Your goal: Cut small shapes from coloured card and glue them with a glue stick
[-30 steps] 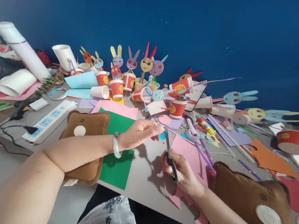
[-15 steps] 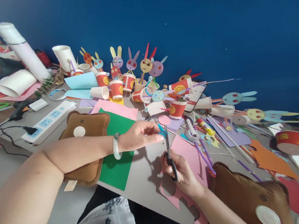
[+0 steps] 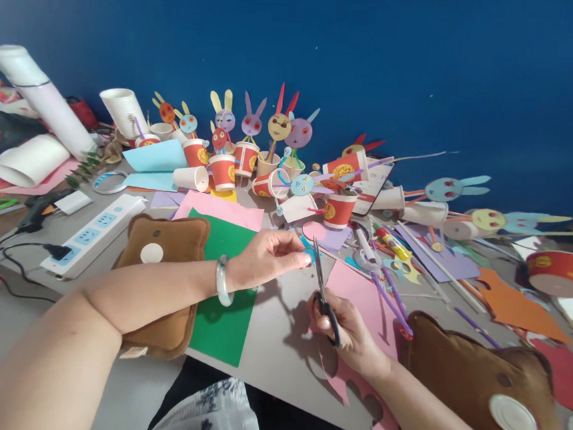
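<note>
Between the thumb and fingers of my left hand (image 3: 278,254) is a small piece of blue paper (image 3: 308,249). My right hand (image 3: 346,331) is wrapped around the black handles of a pair of scissors (image 3: 321,285). The blades point up and away from me, right beside the blue paper; whether they touch it I cannot tell. Under my left wrist lies a sheet of green paper (image 3: 224,326). Pink paper (image 3: 347,290) with round cut-outs along its edge lies below my right hand.
Brown cushions lie left (image 3: 165,231) and right (image 3: 457,377). A power strip (image 3: 95,235) with plugged-in cords is at the left. Paper cups (image 3: 223,171) with rabbit figures line the blue wall (image 3: 302,36). A glue stick (image 3: 394,243), tape roll (image 3: 367,259) and orange paper (image 3: 514,305) sit at right.
Both hands have shifted very slightly left with the blue paper and scissors. The pink paper's near-left edge sits a little differently. Other things look the same.
</note>
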